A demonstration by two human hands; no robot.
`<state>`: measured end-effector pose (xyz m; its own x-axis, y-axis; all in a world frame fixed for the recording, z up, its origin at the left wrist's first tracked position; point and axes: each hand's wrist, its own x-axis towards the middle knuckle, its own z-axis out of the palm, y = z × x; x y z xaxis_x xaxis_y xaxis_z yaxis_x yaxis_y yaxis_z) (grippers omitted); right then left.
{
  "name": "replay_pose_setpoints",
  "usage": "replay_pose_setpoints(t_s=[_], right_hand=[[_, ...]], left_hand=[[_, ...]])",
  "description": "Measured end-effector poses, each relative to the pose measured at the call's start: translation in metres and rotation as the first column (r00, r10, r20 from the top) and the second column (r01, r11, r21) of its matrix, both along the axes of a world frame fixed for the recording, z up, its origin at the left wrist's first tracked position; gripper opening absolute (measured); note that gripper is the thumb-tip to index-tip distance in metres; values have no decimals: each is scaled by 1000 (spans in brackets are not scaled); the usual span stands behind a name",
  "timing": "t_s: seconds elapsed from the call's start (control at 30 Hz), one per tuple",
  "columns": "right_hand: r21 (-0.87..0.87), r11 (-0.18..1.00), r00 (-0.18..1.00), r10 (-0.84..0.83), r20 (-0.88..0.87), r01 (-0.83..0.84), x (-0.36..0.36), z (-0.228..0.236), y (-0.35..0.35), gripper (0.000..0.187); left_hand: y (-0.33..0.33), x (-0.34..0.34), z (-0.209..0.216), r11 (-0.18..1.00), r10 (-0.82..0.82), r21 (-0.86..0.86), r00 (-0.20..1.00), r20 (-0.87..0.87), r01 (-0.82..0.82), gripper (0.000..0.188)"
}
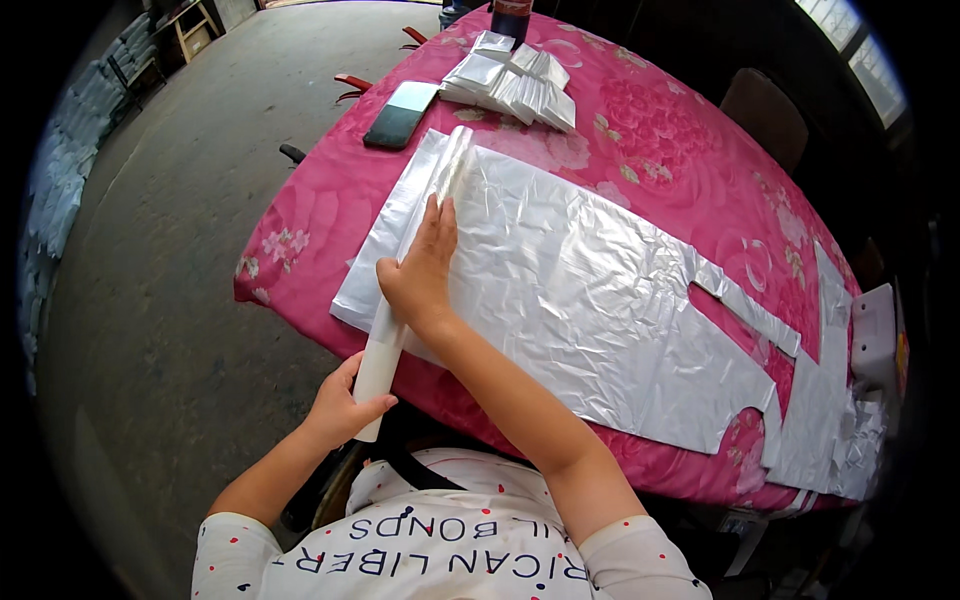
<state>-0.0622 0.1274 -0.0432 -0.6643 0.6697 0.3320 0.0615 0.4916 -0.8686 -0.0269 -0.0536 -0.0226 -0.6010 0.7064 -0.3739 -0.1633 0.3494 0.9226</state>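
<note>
A long white tube (pixel 379 372) lies slantwise over the left end of a stack of silvery-white plastic vest-handle bags (pixel 560 260). My left hand (pixel 340 408) is closed round the tube's near end, which sticks out past the table edge. Farther up, my right hand (pixel 425 270) grips the tube from above, its fingers stretched along it and its thumb on the left side. Film from the bags appears to wrap over the tube's far part. The bags lie flat and wrinkled, with their cut handles toward the right.
Folded bag bundles (pixel 515 80) sit at the back beside a phone (pixel 402 114) and a dark bottle (pixel 511 20). More bags (pixel 815 430) and a white plastic container (pixel 874 335) are at the right end of the pink flowered tablecloth (pixel 660 120). A chair (pixel 765 115) stands behind.
</note>
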Motion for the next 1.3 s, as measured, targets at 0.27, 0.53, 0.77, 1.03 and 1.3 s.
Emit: replay_pose_setpoints(t_s=[0.27, 0.53, 0.77, 1.03, 1.3], right_hand=[[-720, 170, 733, 24, -680, -673, 83, 61, 37, 72], [-716, 458, 823, 64, -565, -527, 138, 89, 58, 59], [-710, 285, 748, 37, -663, -644, 163, 88, 45, 53], [-840, 474, 957, 16, -291, -263, 164, 37, 19, 55], [-867, 465, 967, -77, -242, -180, 172, 5, 102, 52]], left_hand=[[20, 22, 12, 761, -579, 644, 364, 730, -80, 81], [65, 48, 31, 881, -458, 326, 793, 402, 343, 48], [67, 61, 36, 786, -617, 526, 449, 646, 324, 52], [74, 64, 1, 941, -311, 203, 927, 209, 270, 46], [35, 37, -8, 881, -437, 206, 562, 702, 427, 55]])
